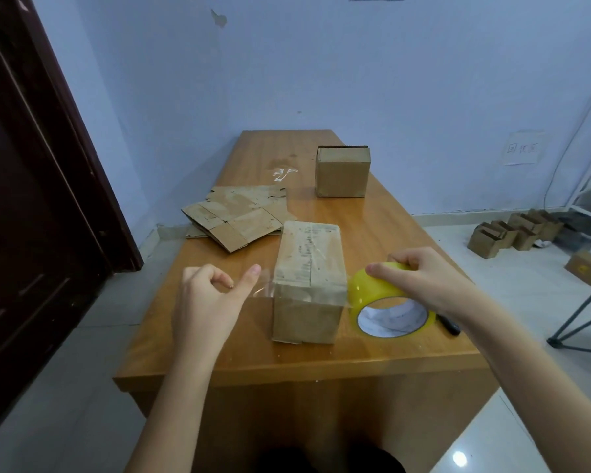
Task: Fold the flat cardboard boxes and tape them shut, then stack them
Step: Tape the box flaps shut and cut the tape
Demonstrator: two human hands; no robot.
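While clear tape stretches over box (308, 285) at frame centre, left hand (208, 295) pinches loose tape end, right hand (420, 281) grips yellow tape roll (386, 302) (lower right of box); slack tape could twist, stick to itself

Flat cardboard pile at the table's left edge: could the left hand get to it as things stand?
Probably yes, once it lets go. The left hand is pinching the clear tape end beside the near box, and nothing stands on the bare table between it and the flat cardboard pile.
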